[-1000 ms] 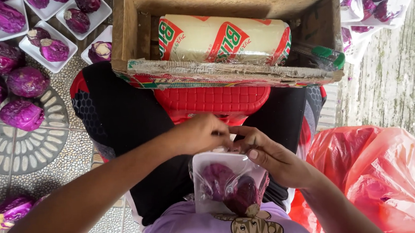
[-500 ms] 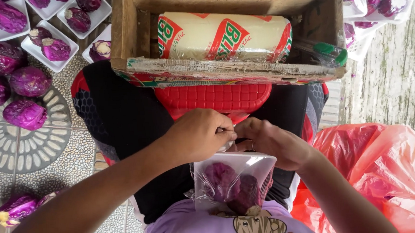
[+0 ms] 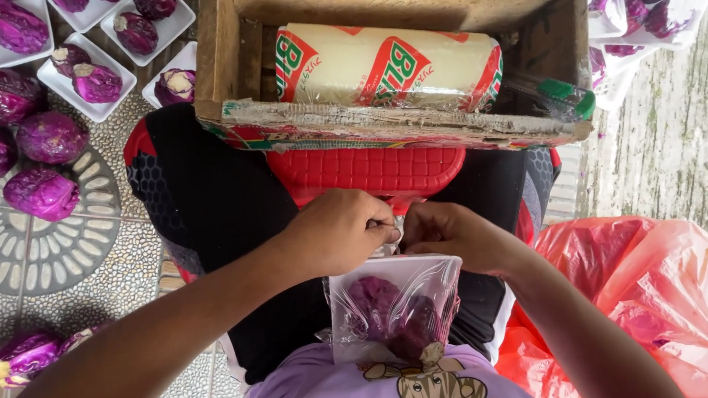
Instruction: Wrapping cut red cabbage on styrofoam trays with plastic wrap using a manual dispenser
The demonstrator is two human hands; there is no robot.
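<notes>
Both hands meet over the lap at the upper edge of a white tray (image 3: 396, 305) of purple cabbage pieces covered in clear wrap: the left hand (image 3: 341, 229) is closed with its fingers pinching the wrap at the tray's rim, and the right hand (image 3: 456, 235) is closed on the same bunched wrap just beside it, the two touching. The tray stands tilted against the person's purple shirt (image 3: 386, 390). Beyond the hands sits a red stool (image 3: 369, 171) bearing a wooden crate (image 3: 225, 57) with a roll of wrap (image 3: 386, 66), whole purple cabbages (image 3: 42, 191) lie on the floor to the left, and a red plastic bag (image 3: 639, 286) lies to the right.
</notes>
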